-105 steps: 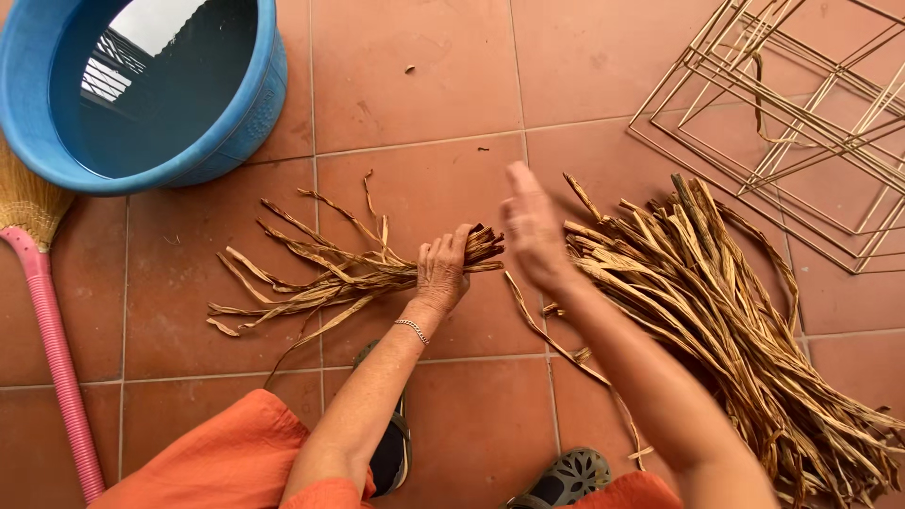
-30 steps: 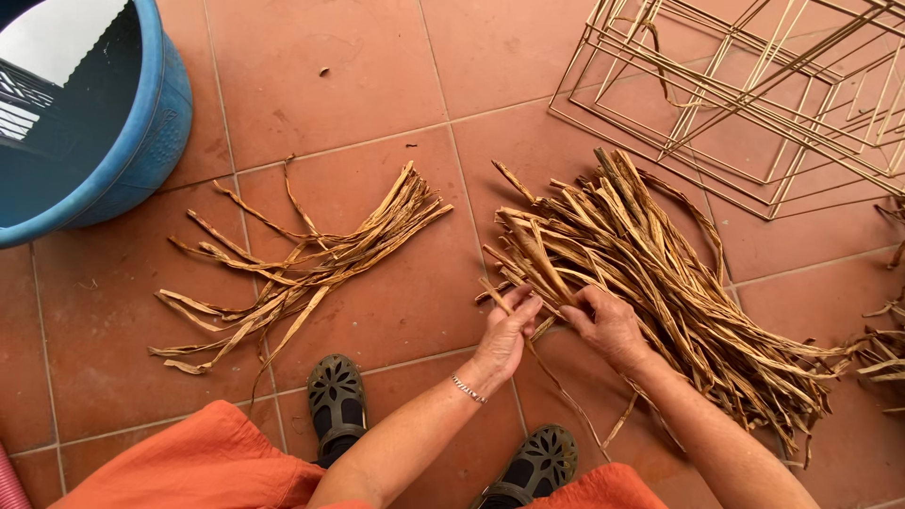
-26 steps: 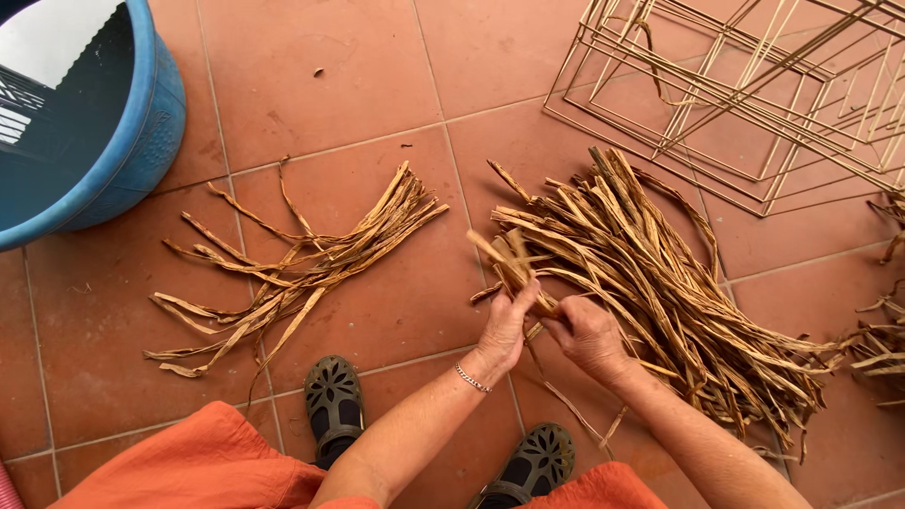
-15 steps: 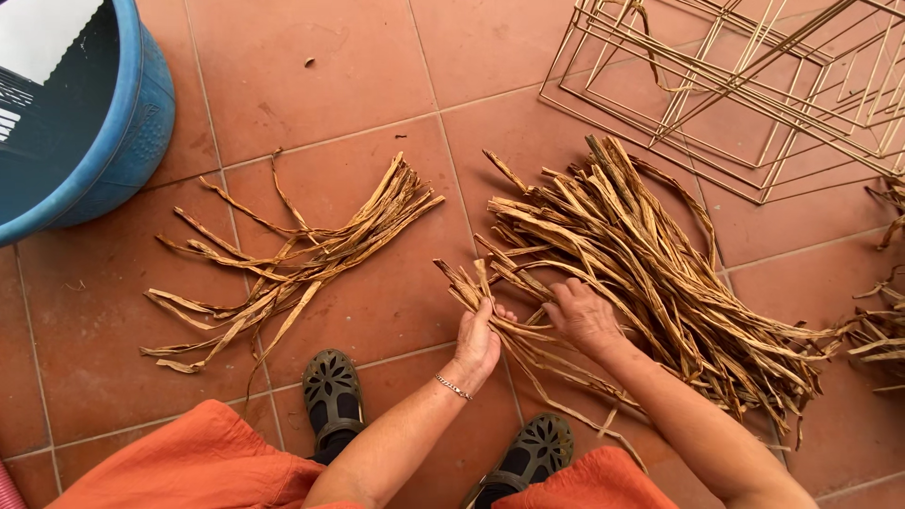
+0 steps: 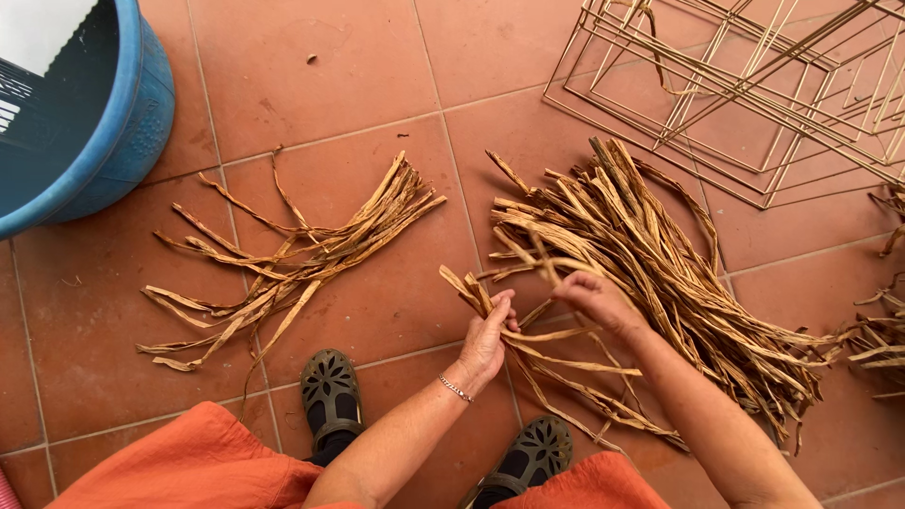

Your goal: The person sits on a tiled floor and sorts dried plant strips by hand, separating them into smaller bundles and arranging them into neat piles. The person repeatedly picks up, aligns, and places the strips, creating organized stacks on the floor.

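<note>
Head view: the terracotta tile floor (image 5: 377, 75) carries the big pile of dried plant strips (image 5: 660, 273). The left hand (image 5: 485, 339) grips a few gathered strips (image 5: 467, 287); the right hand (image 5: 594, 297) pinches one strip, separating it.

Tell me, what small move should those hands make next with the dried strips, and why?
Probably draw the few strips held in the left hand clear of the big pile. Their far ends trail under the right hand and lie tangled with loose strands, while the small sorted bundle lies apart on the left.
</note>
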